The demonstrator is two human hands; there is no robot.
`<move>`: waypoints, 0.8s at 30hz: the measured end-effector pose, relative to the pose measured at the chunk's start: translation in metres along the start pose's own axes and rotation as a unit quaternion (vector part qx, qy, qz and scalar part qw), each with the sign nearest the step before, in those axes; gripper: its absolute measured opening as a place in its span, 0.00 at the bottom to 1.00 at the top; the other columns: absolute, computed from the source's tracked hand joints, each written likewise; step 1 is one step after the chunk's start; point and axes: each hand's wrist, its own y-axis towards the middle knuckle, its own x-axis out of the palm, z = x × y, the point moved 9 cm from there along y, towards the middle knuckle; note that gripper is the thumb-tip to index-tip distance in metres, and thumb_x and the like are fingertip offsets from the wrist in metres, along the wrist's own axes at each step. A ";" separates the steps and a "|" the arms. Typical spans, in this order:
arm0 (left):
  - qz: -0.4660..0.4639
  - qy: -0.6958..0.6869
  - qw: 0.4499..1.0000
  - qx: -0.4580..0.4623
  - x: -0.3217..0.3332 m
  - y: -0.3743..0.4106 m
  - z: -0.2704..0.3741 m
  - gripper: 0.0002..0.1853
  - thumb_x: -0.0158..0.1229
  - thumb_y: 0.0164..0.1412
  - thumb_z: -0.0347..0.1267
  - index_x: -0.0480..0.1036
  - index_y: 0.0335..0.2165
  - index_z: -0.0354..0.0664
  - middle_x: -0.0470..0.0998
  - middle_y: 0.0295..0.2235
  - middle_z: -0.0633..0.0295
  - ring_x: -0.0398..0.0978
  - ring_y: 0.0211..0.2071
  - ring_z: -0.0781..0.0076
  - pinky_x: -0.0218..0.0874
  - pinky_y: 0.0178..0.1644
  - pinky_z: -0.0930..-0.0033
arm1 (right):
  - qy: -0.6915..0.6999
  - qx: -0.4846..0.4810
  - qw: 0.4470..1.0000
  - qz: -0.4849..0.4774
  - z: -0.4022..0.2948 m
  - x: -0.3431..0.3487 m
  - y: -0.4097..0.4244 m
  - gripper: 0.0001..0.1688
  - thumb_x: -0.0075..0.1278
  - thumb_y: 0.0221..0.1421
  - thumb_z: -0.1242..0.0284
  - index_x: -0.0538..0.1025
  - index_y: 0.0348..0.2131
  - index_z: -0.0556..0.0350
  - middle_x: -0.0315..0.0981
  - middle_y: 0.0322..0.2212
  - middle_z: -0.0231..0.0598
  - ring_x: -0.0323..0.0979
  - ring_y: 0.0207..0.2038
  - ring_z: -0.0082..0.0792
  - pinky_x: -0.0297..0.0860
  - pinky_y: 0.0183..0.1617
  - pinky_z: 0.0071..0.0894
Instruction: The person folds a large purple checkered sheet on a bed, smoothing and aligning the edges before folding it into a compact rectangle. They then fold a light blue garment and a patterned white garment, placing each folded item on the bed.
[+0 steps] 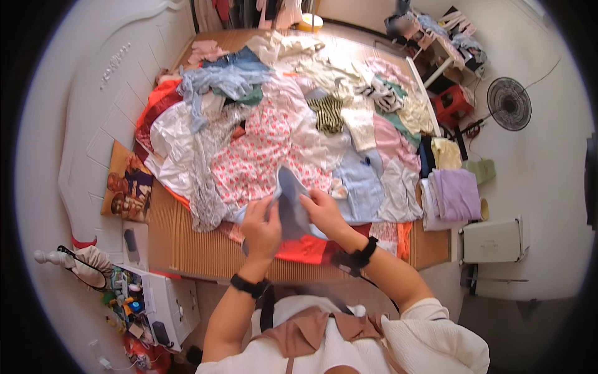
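Observation:
Between my two hands is a blue-grey cloth garment (293, 210) with a pale edge, raised above the near side of the bed. My left hand (262, 227) grips its left side, and my right hand (323, 212) pinches the edge on its right. The lower part of the garment is blurred, so its kind cannot be told. Just beyond it lies a white garment with a red flower print (252, 156). A light blue garment (362, 180) is spread to the right of my right hand. Red cloth (303, 250) lies beneath the held garment.
Many loose clothes cover the bed, whose ribbed brown mat (173, 233) shows at the near edge. Folded lilac cloth (455, 194) is stacked at the right. A cluttered white cabinet (170, 299) stands at lower left, a black fan (509, 104) at right, and a white headboard (98, 121) at left.

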 end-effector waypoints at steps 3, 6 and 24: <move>-0.019 -0.026 0.999 -0.009 0.012 -0.011 0.005 0.07 0.56 0.54 0.24 0.74 0.34 0.36 0.75 0.29 0.53 0.74 0.31 0.53 0.65 0.34 0.61 | 0.188 0.056 0.980 -0.027 -0.016 0.043 -0.017 0.12 0.46 0.61 0.69 0.70 0.30 0.62 0.71 0.23 0.32 0.71 0.27 0.20 0.70 0.26 0.25; -0.025 -0.009 1.000 0.012 0.012 -0.014 0.005 0.07 0.55 0.55 0.25 0.74 0.34 0.37 0.75 0.30 0.53 0.75 0.31 0.52 0.66 0.34 0.60 | 0.194 0.075 0.977 -0.054 -0.018 0.044 -0.021 0.11 0.42 0.63 0.70 0.69 0.34 0.62 0.72 0.27 0.36 0.75 0.29 0.26 0.76 0.29 0.28; -0.169 0.028 0.976 0.137 0.033 -0.011 0.041 0.14 0.58 0.53 0.29 0.75 0.40 0.39 0.77 0.29 0.55 0.75 0.30 0.54 0.67 0.33 0.59 | 0.303 0.167 0.938 -0.005 -0.004 0.023 -0.028 0.15 0.46 0.61 0.62 0.69 0.33 0.56 0.72 0.25 0.36 0.74 0.25 0.28 0.76 0.29 0.32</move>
